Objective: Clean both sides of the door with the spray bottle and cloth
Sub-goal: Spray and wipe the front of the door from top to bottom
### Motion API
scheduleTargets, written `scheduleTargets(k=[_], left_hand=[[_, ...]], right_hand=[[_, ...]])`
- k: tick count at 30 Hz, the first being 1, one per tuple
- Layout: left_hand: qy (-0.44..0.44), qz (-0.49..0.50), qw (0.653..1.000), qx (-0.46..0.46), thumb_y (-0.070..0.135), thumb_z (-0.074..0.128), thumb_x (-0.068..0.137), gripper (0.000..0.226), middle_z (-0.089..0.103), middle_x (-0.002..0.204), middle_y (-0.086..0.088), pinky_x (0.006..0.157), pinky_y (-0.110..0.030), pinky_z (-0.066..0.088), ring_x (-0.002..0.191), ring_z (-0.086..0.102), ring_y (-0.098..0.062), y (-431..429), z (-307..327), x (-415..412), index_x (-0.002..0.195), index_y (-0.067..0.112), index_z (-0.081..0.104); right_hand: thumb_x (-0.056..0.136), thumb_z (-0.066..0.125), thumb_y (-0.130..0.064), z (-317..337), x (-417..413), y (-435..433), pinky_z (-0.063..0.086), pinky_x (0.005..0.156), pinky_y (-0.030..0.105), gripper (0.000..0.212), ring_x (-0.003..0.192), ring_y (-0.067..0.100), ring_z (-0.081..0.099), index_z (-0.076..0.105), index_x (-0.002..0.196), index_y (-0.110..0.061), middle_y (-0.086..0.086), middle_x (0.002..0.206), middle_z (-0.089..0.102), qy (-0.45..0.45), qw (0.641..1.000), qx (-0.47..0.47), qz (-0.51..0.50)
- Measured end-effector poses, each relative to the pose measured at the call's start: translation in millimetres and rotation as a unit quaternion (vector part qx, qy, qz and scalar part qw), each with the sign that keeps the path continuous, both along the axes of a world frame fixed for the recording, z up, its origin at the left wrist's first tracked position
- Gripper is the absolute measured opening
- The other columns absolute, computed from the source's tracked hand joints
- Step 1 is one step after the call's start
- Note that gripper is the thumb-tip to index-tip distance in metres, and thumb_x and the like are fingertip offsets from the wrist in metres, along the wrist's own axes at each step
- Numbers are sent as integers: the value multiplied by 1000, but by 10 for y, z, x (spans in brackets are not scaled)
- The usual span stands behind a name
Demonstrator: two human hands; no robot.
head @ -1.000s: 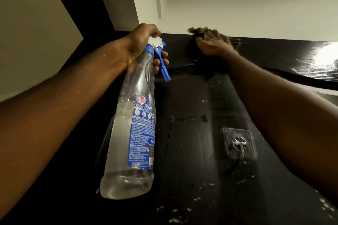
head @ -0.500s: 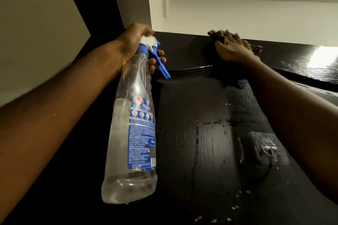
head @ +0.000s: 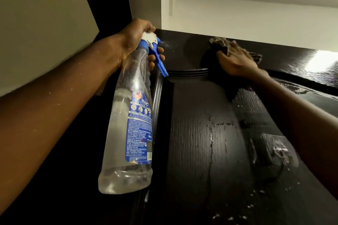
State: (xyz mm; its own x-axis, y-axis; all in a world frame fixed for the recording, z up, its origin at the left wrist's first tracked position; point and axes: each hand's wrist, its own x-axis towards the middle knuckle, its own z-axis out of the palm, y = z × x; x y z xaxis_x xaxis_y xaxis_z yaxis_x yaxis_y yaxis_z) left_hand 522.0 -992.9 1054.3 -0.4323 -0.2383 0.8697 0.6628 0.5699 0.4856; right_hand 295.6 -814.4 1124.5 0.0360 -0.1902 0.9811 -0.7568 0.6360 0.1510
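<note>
1. The left hand [head: 135,42] is wrapped round the neck of the spray bottle [head: 128,133], fingers on the blue trigger [head: 159,61]; faint mist is seen at the nozzle
2. The right hand [head: 236,62] is spread flat, the cloth [head: 219,44] pressed against the top rail of the dark door [head: 192,142]
3. Liquid runs are seen down the panel; left unwiped, streaks could be dried in
4. The adhesive hook [head: 279,150] sits near the right forearm; it could be snagged by a downward wipe
5. Mist aimed this high could be carried back onto the arms
</note>
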Motion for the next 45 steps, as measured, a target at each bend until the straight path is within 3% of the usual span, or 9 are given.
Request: scheduleTargets(k=[7,14,17,20,24,31,36,41,45], left_hand=[[21,5,1000,18,40,37,97,41,62,73,-11,42,-19,46,73,57,-21,-352,-20,90,88,5,57],[44,-39,998,23,36,36,99,37,61,82,-11,42,-18,45,69,62,-22,-545,-64,170,96,4,55],[32,-46,998,34,37,36,98,39,61,84,-13,41,-18,45,54,63,-17,-647,-90,199,95,4,55],[9,-53,998,35,40,37,97,40,62,81,-12,40,-19,45,63,61,-17,-711,-96,244,92,5,56],[6,-36,999,30,40,38,96,41,65,80,-12,40,-19,45,54,59,-15,-754,-96,297,89,4,58],[8,-32,999,25,38,36,97,42,65,75,-13,41,-18,44,57,54,-18,-784,-157,355,87,3,57],[23,-20,999,35,38,38,96,40,65,76,-11,41,-18,45,96,57,-26,-780,-216,442,87,5,59],[6,-10,1000,14,38,35,97,42,64,78,-13,40,-20,44,59,59,-18,-798,-288,540,88,4,57],[4,-16,1000,16,39,36,97,40,60,71,-9,40,-18,43,51,56,-15,-884,-282,612,86,6,55]], right_hand=[[104,17,-52,476,522,-703,-5,125,46,64,156,20,-6,4,162,-29,-4,170,-5,-28,999,-17,1],[103,15,-52,-195,739,-1123,-4,126,39,60,155,13,-7,6,160,-37,-11,169,-2,116,984,134,19],[96,15,-52,-385,561,-811,-1,126,36,67,155,13,-3,6,160,-36,-11,169,1,84,992,94,27],[101,19,-49,-95,454,-591,2,125,39,65,156,20,1,8,162,-28,-3,170,3,15,1000,10,7],[104,17,-50,370,600,-787,-3,126,45,62,156,19,-6,6,162,-30,-5,170,-4,-31,999,-29,-7],[108,18,-46,83,1002,-1292,-3,126,37,56,155,12,-5,5,161,-34,-8,169,-1,95,987,127,9],[108,20,-47,-262,641,-911,-3,126,34,57,155,10,-4,4,161,-33,-11,168,0,84,993,81,20],[104,17,-49,-172,567,-806,-1,126,39,62,156,14,-3,4,161,-30,-8,169,0,9,999,-23,23],[104,19,-48,-115,670,-927,-1,126,41,61,156,16,-2,10,162,-28,-6,170,3,-13,997,-63,34]])
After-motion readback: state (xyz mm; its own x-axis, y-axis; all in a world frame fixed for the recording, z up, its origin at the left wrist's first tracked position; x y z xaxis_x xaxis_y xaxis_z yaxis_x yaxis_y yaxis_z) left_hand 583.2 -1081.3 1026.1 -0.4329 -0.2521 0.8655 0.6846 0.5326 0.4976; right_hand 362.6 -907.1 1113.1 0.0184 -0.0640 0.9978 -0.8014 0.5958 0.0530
